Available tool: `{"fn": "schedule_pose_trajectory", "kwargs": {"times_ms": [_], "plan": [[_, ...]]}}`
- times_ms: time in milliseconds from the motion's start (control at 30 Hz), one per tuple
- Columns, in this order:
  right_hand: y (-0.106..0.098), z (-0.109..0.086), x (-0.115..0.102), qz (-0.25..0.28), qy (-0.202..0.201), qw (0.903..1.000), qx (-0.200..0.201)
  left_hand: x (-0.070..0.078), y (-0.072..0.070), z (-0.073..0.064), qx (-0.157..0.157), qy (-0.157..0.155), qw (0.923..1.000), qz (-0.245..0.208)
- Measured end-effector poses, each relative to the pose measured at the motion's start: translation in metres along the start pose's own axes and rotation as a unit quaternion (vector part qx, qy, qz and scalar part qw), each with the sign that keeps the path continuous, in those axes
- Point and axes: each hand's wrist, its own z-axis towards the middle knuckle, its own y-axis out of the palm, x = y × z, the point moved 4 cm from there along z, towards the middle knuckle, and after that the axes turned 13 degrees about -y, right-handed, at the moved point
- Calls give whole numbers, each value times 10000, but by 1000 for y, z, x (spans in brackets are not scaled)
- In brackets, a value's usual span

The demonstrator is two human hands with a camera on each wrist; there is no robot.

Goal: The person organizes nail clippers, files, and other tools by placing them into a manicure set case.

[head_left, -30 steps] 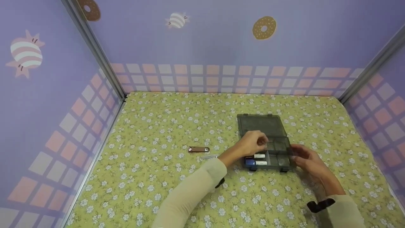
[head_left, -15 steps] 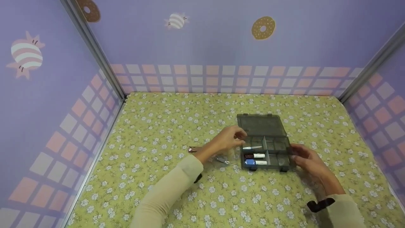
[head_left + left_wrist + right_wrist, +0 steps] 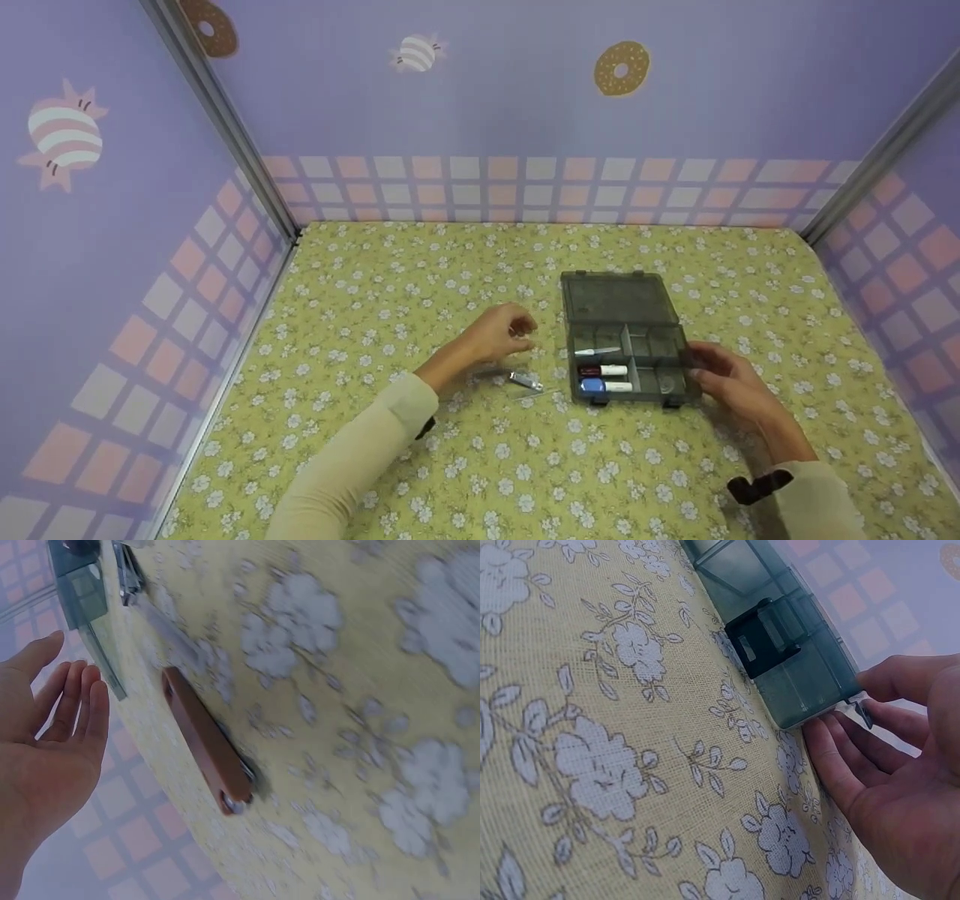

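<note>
A dark see-through box (image 3: 572, 364) with dividers sits on the counter (image 3: 390, 322), its lid (image 3: 619, 296) lying open on the side away from the person. In the box's far left compartment is a slim white item (image 3: 598, 351); the near left compartment holds a dark red tube with a white end (image 3: 602, 370) and, nearer the person, a blue and white tube (image 3: 606, 385), side by side. The right hand (image 3: 733, 379) grips the box's right end, thumb above and the other fingers underneath at the corner.

To the left of the box, well apart from it, the left hand (image 3: 496, 334) is above the counter, its fingers loosely bent and holding nothing. Between that hand and the box's near left corner lies a silver nail clipper (image 3: 526, 381), with a thin pale strip (image 3: 536, 394) just beside it. Farther left of the box than the clipper is a brown-handled tool (image 3: 206, 739), seen only from the left wrist.

A flowered yellow-green cloth spreads around the box, and beyond it stands a purple wall (image 3: 510, 90) printed with doughnuts, sweets and pink and white squares.
</note>
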Motion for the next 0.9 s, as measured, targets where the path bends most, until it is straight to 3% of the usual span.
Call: {"fn": "schedule_pose_trajectory", "kwargs": {"times_ms": [367,700,900], "plan": [[-2,3,-4,-137,-29,9999,-1,-25,-9,-27,-130,-161,9996,-200],[-1,-1,-2,-240,252,9994,38,-37,-7,-46,-138,-73,9998,128],[1,-4,0,-278,117,9995,97,-36,-2,-49,-41,83,9990,437]]}}
